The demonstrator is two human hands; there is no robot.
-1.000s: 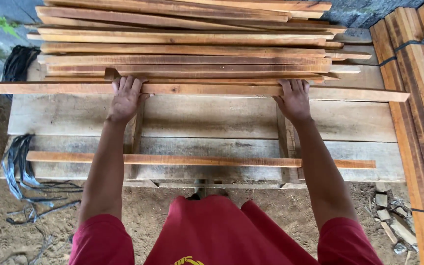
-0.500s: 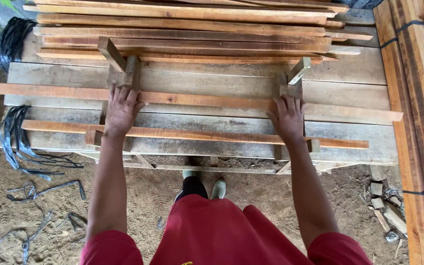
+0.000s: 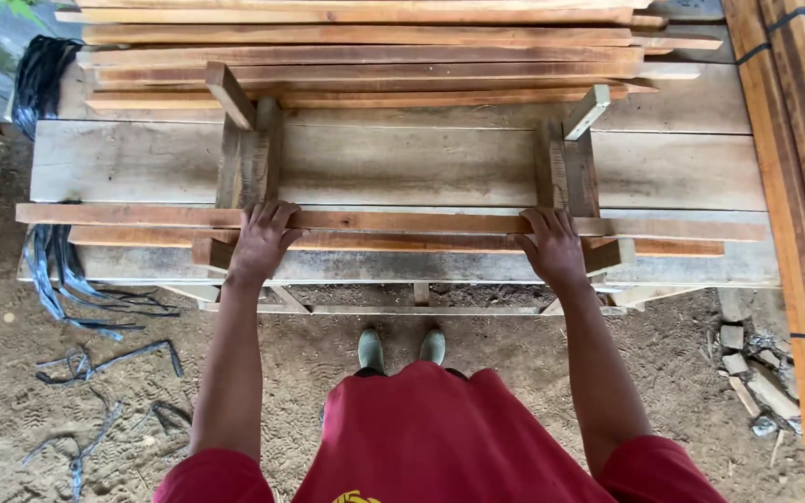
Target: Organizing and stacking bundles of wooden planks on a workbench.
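A long reddish wooden slat (image 3: pixel 402 222) lies across two upright wooden jig brackets (image 3: pixel 249 158) on a grey plank workbench (image 3: pixel 402 163). My left hand (image 3: pixel 261 240) presses on the slat at its left part, fingers hooked over its far edge. Near the right bracket (image 3: pixel 566 163) my right hand (image 3: pixel 552 244) grips the same slat. A second similar slat (image 3: pixel 393 243) lies just under and in front of it, touching it.
A stack of several slats (image 3: pixel 365 56) fills the back of the bench. Bundled strapped timber (image 3: pixel 798 140) runs along the right. Black plastic straps (image 3: pixel 58 270) hang at the left and lie on the dirt floor (image 3: pixel 11 391). Rubble (image 3: pixel 747 373) lies at the right.
Both hands pulled the slat from the stack toward me, across the bench, until it rests against the nearer slat. The camera view shifted back, showing the brackets and my feet.
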